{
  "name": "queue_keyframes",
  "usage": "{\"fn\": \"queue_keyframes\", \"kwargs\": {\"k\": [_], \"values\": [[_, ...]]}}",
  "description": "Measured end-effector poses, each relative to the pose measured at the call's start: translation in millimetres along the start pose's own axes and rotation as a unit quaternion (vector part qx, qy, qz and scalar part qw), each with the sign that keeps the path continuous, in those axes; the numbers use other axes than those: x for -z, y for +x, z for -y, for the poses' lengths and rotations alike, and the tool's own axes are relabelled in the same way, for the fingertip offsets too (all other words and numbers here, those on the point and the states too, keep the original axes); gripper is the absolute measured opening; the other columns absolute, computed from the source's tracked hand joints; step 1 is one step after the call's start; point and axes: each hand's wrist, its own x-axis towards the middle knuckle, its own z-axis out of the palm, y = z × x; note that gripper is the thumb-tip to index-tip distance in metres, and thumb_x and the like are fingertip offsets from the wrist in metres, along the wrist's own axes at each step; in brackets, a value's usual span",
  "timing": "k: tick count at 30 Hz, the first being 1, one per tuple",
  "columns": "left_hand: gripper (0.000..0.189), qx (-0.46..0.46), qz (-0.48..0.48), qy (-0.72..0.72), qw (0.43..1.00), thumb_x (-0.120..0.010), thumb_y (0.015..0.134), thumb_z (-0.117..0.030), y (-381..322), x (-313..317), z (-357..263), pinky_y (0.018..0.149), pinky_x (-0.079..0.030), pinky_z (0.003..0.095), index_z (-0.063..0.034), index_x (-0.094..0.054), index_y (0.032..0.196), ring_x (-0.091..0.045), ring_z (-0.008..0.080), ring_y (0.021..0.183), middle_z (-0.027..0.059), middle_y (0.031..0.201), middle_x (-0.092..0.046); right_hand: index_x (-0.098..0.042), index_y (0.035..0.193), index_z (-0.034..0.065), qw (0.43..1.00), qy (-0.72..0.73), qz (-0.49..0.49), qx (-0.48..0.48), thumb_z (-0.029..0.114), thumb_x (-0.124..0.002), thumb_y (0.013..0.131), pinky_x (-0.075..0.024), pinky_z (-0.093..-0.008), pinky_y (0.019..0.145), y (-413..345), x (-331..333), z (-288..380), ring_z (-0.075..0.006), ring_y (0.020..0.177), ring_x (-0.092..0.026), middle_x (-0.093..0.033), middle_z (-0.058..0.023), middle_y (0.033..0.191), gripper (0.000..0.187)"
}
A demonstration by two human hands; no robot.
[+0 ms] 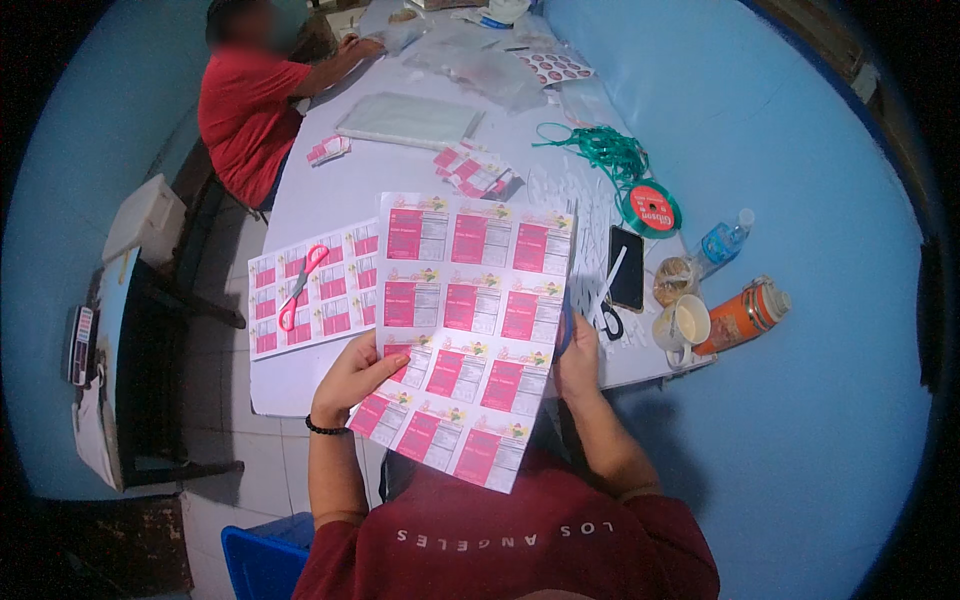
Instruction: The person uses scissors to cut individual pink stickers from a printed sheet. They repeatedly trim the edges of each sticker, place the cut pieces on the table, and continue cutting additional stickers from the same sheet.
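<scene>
My left hand [361, 373] grips the left edge of a large sheet of printed pink and white labels [469, 300], thumb on top. At the sheet's right edge, my right hand [579, 358] is closed around the blue handle of a pair of scissors [565, 330]; its blades run along that edge, mostly hidden by the paper. To the left, a stack of similar label sheets [262, 349] lies on the white table, with red-handled scissors [300, 289] on top. Beyond the held sheet is a pile of cut labels [474, 171], and a smaller pile [328, 150] lies farther left.
On the right are paper strips [581, 202], a smartphone [628, 266], green ribbon [651, 208], a mug [681, 328], a plastic bottle [724, 244] and an orange flask [742, 315]. Clear plastic bags [409, 118] lie farther back. A person in red [247, 112] sits at the table's far left.
</scene>
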Motion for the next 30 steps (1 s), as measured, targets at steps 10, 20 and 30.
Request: {"fn": "queue_keyframes", "kwargs": {"k": [10,20,30], "values": [[0.038,-0.082,-0.151,0.027,0.985,-0.057,0.094,-0.004,-4.7,35.8,26.9,0.09,-0.05,0.03,0.0022,-0.047,0.131,-0.061,0.0149,0.106,0.0117,0.12,-0.063,-0.062,0.099,0.0017,0.984,-0.173,0.017,0.042,0.015,-0.057,0.097,-0.0393,-0.0224,0.055,43.6,26.5,15.6,-0.006,0.057,-0.046,-0.053,0.002,0.067,0.014],[0.049,0.046,-0.302,0.138,0.942,-0.066,0.088,-0.005,-50.0,97.1,59.9,0.068,-0.052,0.0267,0.0057,-0.043,0.13,-0.066,0.0162,0.085,0.0166,0.095,-0.068,-0.059,0.102,0.0051,0.886,-0.332,0.32,0.044,0.018,-0.067,0.083,-0.0489,-0.0408,0.07,-28.0,2.3,-18.5,-0.0323,0.084,-0.064,-0.064,-0.0165,0.091,0.025],[0.022,-0.262,-0.229,0.238,0.907,-0.064,0.084,0.0,-29.1,-4.5,-50.2,0.086,-0.047,0.0375,0.0039,-0.064,0.106,-0.062,0.0277,0.098,0.0157,0.106,-0.065,-0.055,0.093,0.0002,0.896,-0.424,0.126,0.053,0.012,-0.06,0.086,-0.0475,-0.0474,0.07,-3.5,34.6,-17.5,-0.042,0.081,-0.062,-0.065,-0.02,0.083,0.015]]}}
